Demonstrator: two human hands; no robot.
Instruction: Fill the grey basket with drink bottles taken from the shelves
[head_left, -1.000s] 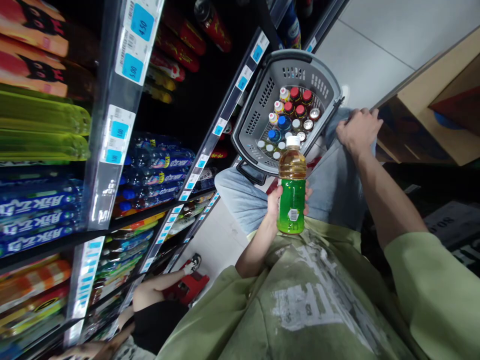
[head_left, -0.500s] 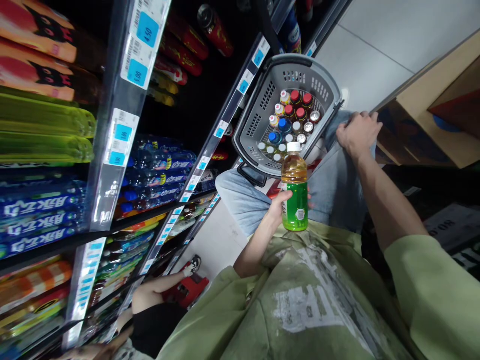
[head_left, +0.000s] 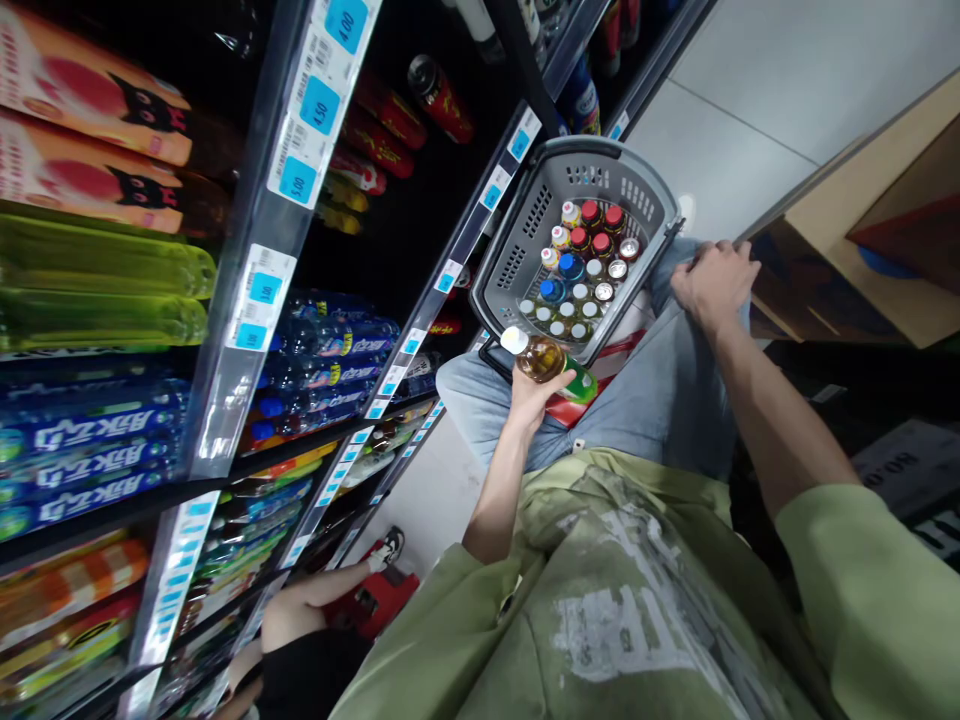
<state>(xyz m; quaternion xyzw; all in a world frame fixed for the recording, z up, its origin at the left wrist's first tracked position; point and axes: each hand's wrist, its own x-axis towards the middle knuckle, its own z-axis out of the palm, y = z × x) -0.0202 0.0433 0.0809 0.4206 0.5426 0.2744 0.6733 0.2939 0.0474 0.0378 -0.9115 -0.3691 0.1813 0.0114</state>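
Observation:
My left hand (head_left: pixel 534 397) is closed around a tea bottle (head_left: pixel 543 358) with a white cap, amber liquid and a green label. The bottle lies tilted over my lap, cap toward the shelf, near the close end of a grey shopping basket (head_left: pixel 511 215). Several bottles and cans stand upright in the basket, with red, blue and white caps (head_left: pixel 571 266) and silver can tops. On my jeans-covered knee rests my right hand (head_left: pixel 716 282), fingers loosely spread and holding nothing.
Drink shelves with price tags (head_left: pixel 319 102) run along the left, stocked with bottles (head_left: pixel 105 430) and cans (head_left: pixel 441 98). Cardboard boxes (head_left: pixel 847 255) stand on the right. Another person's bare leg (head_left: pixel 315 595) shows at lower left beside a red object (head_left: pixel 379 603).
The tea bottle has gone from upright to tilted, its cap swinging left toward the shelf as my left hand moved slightly left. My right hand stays on the knee.

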